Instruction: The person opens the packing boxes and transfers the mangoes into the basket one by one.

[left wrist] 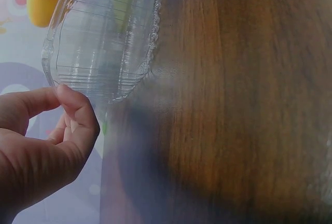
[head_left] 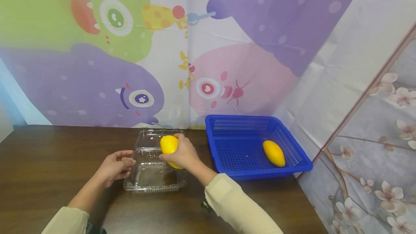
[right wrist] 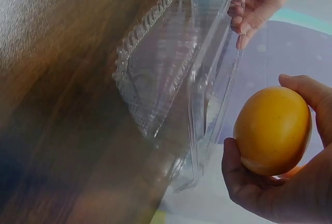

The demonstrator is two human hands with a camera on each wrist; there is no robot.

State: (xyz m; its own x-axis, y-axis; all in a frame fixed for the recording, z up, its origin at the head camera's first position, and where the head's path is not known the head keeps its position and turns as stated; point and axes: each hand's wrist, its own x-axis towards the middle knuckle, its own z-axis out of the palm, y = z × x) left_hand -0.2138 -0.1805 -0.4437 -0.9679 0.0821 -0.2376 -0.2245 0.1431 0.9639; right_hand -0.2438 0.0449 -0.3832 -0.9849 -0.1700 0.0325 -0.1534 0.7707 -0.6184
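A clear plastic clamshell container (head_left: 155,177) stands on the table with its lid raised at the back. At its left rim, my left hand (head_left: 113,169) pinches the edge between thumb and forefinger; the left wrist view shows these fingertips (left wrist: 66,93) right at the corner. My right hand (head_left: 186,154) grips a smooth yellow mango (head_left: 168,143) over the container, thumb on one side and fingers on the other. In the right wrist view the mango (right wrist: 272,130) is beside the container wall, its far end partly hidden by the hand.
To the right, a blue perforated plastic basket (head_left: 227,174) holds a second yellow mango (head_left: 274,153). Behind the brown wooden table (head_left: 48,176) hangs a cartoon-print cloth (head_left: 97,82), and a flower-patterned panel (head_left: 367,176) borders the right side.
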